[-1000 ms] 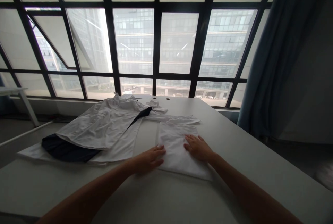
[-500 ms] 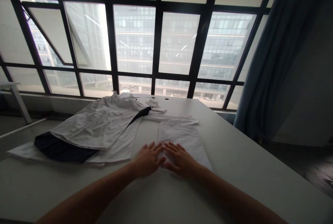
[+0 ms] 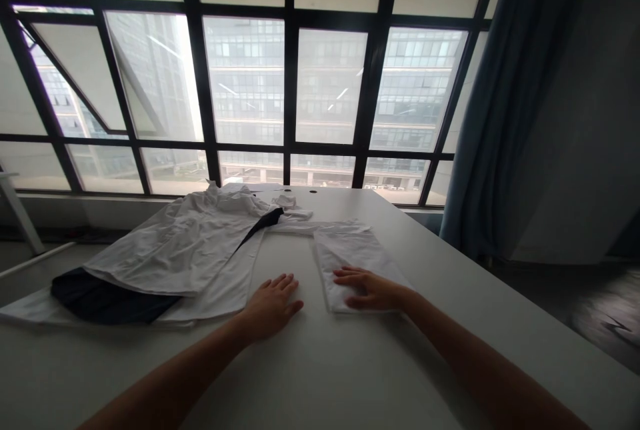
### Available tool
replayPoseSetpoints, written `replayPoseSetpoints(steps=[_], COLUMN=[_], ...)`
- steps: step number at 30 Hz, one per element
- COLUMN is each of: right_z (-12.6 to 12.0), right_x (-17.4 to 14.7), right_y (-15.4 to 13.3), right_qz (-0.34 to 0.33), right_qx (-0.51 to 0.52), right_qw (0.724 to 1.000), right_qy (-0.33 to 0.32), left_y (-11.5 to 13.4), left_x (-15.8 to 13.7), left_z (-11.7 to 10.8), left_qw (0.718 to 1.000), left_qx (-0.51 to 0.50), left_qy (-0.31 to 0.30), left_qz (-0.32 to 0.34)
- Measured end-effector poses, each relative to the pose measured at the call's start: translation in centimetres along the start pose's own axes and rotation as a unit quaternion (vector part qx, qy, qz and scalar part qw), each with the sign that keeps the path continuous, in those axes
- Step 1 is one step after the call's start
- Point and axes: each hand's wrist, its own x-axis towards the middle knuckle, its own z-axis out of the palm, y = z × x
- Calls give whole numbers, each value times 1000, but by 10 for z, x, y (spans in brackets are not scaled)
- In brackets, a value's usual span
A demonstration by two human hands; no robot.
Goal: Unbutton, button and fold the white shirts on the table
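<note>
A folded white garment (image 3: pixel 350 250) lies flat on the white table (image 3: pixel 310 377), its kind hidden by the folding. My right hand (image 3: pixel 367 289) rests on its near half with the fingers stretched out. To the left of it, my left hand (image 3: pixel 273 307) is over the bare tabletop, palm down, fingers spread and holding nothing. Beyond that hand, on the left, several white shirts (image 3: pixel 175 243) are spread in a loose pile. Dark navy cloth (image 3: pixel 110 297) shows between the layers, and a narrow dark piece (image 3: pixel 261 222) sticks out at the pile's right side.
Tall windows (image 3: pixel 250 83) with dark frames rise behind the table. A blue curtain (image 3: pixel 480 150) hangs at the right, past the table's slanting edge. Another white table's leg (image 3: pixel 23 217) stands at the far left. Two dark round holes (image 3: pixel 313 191) mark the table's far end.
My hands have moved apart. The right hand has shifted right, and the folded white garment now lies farther right, away from the shirt pile. The left hand has come off the garment.
</note>
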Motion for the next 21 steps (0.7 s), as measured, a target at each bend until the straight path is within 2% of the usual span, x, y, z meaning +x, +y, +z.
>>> replayPoseSetpoints(steps=[4, 8, 11, 14, 21], right_z=[-9, 13, 31, 34, 3], right_x=[-8, 13, 30, 34, 0], right_y=[27, 18, 9, 19, 93], right_qz=[102, 174, 215, 242, 335], right_qx=[-16, -117, -163, -170, -180], right_qw=[991, 963, 950, 947, 916], right_qy=[84, 170, 159, 127, 128], left_y=[2, 5, 6, 5, 1], left_x=[-1, 0, 0, -1, -1], left_z=[-4, -7, -8, -9, -8], left_qw=[1000, 1000, 1000, 1000, 999], left_qx=[-11, -9, -7, -7, -16], left_qy=[-8, -13, -14, -23, -31], left_qz=[-5, -12, -13, -10, -6])
